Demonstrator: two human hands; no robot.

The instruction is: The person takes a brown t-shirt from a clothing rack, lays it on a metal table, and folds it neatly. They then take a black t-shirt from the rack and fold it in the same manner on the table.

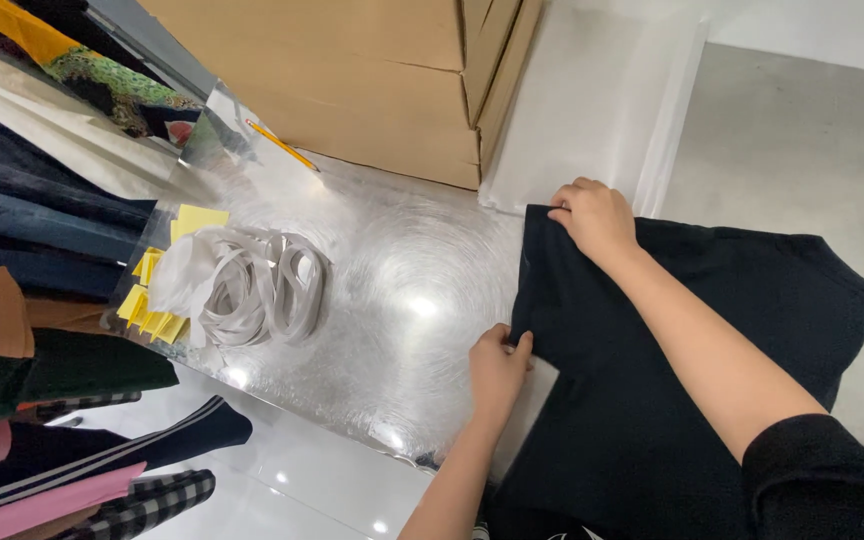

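Both forearms reach over a black garment (712,340) spread on the shiny metal table (402,290), the left hand (497,365) pinching its near edge, the right hand (597,215) pinching its far corner beside cardboard boxes (372,80).

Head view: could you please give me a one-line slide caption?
Both hands, left and right, grip a black garment's edge on a shiny metal table.

One head cam – looks steeply down, close over shiny metal table (392,290), pov from wearer.
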